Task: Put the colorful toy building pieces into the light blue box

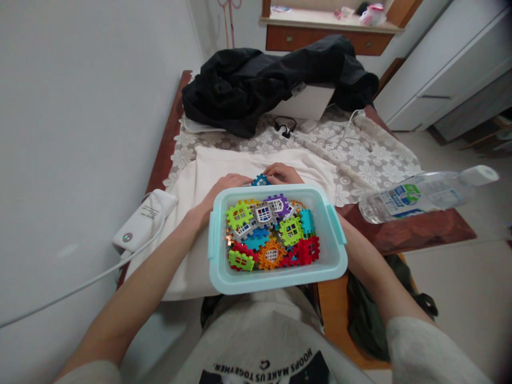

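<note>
A light-blue plastic bin (218, 266) full of colourful interlocking window-shaped building tiles stands close to my body. Lime tiles (291, 230), an orange tile (272, 254), red tiles (308, 249) and a purple tile (279, 204) show among them. Just beyond its far rim, a blue building tile (261, 180) is between my hands. The fingers of my left hand (232, 181) close on its left side, partly hidden by the rim. My right hand (285, 173) grips it from the right with bent fingers.
A white cloth (224, 159) covers the table under my hands. A clear water bottle (424, 194) is at the right, a white power strip (146, 221) with its cable at the left. Black clothing (256, 74) lies over a laptop (306, 104) at the back, near black earphones (285, 127).
</note>
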`<state>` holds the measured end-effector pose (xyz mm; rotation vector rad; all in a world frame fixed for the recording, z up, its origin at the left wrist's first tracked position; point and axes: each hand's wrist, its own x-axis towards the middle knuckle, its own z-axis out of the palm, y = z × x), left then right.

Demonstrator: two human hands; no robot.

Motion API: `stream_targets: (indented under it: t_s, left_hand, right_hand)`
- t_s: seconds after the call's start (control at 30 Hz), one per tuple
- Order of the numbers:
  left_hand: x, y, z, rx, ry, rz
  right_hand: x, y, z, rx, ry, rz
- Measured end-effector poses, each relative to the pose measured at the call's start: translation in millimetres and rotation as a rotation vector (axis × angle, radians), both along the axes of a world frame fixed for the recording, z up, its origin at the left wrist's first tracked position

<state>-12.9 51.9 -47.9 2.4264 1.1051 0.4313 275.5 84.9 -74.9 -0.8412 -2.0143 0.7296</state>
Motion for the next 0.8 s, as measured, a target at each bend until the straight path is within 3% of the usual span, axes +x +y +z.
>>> stream_targets:
  t_s: [0.2,0.33,0.57,0.8]
  left_hand:
    - [-15.0,4.6,-20.0,0.085,0.143,-0.087]
    - [-14.2,0.2,-15.2,0.063,0.233,-0.091]
    - [-8.6,-8.5,-13.6,0.188,0.31,-0.025]
    - [-9.7,-10.0,-9.1,0.192,0.321,-0.054]
  right_hand:
    - [-0.2,-7.3,5.4,-0.176,0.118,-0.056]
    - [1.5,-6.5,6.3,-0.251,0.202,-0.111]
    - [4.2,-1.1,14.5,-0.333,0.368,-0.203]
    - [24.3,-10.7,41.9,-0.44,0.678,-0.121]
